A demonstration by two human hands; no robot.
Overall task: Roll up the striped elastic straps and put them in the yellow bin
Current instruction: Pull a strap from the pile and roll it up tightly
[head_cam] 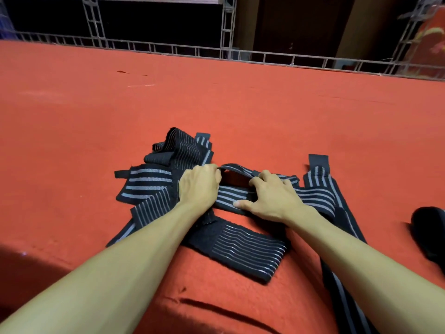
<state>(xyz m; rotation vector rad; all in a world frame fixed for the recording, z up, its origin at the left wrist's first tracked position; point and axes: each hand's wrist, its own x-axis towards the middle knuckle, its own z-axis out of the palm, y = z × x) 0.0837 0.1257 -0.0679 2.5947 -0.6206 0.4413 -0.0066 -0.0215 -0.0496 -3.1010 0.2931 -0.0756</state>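
Together, left hand point(198, 186) and right hand point(269, 196) hold one ribbed strap point(231, 195).

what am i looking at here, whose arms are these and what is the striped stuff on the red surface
There is no machine: this is one picture from a camera worn on a person's head, looking forward and down along their bare arms. The left hand and right hand both hold one striped strap, its far edge lifted into a fold between them. Around it, more black and grey straps lie tangled on the red cloth surface, with a wide fine-striped band nearest the person. A dark object sits at the right edge; I cannot tell what it is. No yellow bin is in view.
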